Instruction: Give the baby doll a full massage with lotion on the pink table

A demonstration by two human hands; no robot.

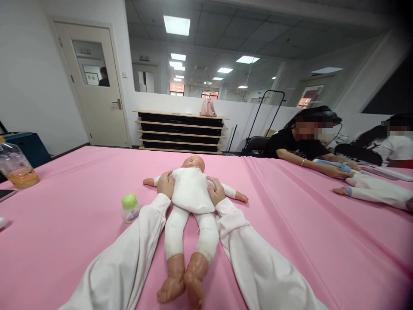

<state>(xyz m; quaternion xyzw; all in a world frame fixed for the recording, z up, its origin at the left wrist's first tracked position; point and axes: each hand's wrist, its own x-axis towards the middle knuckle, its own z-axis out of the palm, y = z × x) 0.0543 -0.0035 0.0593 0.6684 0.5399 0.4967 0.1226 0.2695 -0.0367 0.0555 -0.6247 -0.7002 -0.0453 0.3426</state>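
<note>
Head cam: both my hands are on a life-size baby doll w/ tan plastic head, hands & feet and a white fabric body (pixel 192 191). Doll lies lengthwise btwn my hands on a pink cloth-covered table (pixel 284 258), head beyond my hands, legs running back toward me btwn my white sleeves (pixel 124 254), feet nearest me, one against the other.

L hand (pixel 165 185) is at the doll's side on my left, by the upper arm, fingers bent over the fabric. R hand (pixel 217 191) mirrors it on the other side, fingers curved inward onto the torso edge. Both touch; can't tell if either actually grips or just rests. Doll's arms stretch outward past each hand.

Just L of my L hand, a bit nearer me: small clear round jar w/ light-green lid (pixel 130 209), upright, close to L sleeve. Well L of that hand, near table edge: clear plastic bottle w/ orange liquid (pixel 21 172).

Well R of my R hand, a co-worker in a black T-shirt (pixel 301 144) leans over the table, hands on a second doll in white w/ lt-blue trim (pixel 376 187). Straight ahead past my hands, off the table: black stack w/ pale wooden boards (pixel 182 131), pale pink backpack (pixel 208 107) on top.
</note>
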